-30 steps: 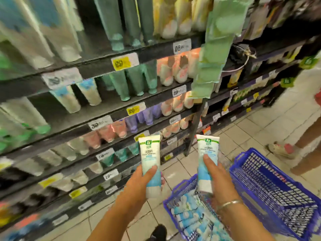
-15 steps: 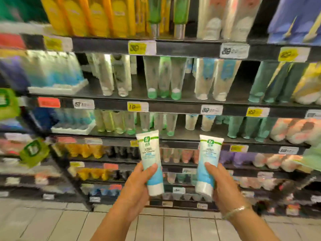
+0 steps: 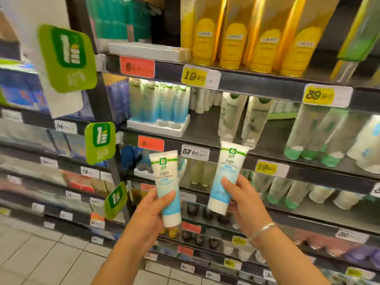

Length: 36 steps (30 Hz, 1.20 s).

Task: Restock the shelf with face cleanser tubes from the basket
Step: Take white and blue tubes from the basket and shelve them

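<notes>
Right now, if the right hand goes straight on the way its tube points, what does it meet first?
Probably the shelf edge beside the 57.60 price tag: the right hand holds its face cleanser tube pointing up there. Depth is unclear.

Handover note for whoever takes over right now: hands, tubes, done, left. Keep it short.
Left hand: grips one face cleanser tube, cap down.
Right hand: grips a second tube, cap down, tilted.
Both are held in front of the shelves, neither placed yet.
Matching tubes stand in a white tray on the shelf above, with open slots at its front.
Basket not in view.
Left: place both tubes, then fetch more.
</notes>
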Motion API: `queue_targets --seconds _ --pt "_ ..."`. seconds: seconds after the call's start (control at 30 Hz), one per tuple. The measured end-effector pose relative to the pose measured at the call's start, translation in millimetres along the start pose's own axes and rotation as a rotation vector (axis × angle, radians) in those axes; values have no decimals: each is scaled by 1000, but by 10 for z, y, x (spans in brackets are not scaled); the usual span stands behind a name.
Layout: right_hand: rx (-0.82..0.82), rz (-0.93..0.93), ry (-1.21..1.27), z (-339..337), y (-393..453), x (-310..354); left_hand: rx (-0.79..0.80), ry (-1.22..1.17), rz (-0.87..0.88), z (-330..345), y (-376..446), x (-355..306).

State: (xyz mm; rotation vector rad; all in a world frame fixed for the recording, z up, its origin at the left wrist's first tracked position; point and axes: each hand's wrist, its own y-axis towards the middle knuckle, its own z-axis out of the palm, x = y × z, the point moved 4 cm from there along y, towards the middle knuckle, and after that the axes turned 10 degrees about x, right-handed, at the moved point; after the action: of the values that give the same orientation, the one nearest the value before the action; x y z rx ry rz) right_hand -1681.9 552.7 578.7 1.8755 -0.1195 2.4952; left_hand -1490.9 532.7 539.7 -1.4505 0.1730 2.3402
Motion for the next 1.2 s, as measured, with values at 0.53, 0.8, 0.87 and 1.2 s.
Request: queue_targets --seconds 0.53,0.8,0.87,1.2 --pt "-158 -370 -198 1141 1564 419 34 74 123 -864 299 -848" --pt "-179 -457 -304 1336 1853 472 31 97 147 -970 392 -1052" --pt "-191 -464 -347 1357 1892 455 33 105 151 -966 429 -1079" --pt "-289 -453 -528 1452 2039 327 38 117 159 -875 582 -1160"
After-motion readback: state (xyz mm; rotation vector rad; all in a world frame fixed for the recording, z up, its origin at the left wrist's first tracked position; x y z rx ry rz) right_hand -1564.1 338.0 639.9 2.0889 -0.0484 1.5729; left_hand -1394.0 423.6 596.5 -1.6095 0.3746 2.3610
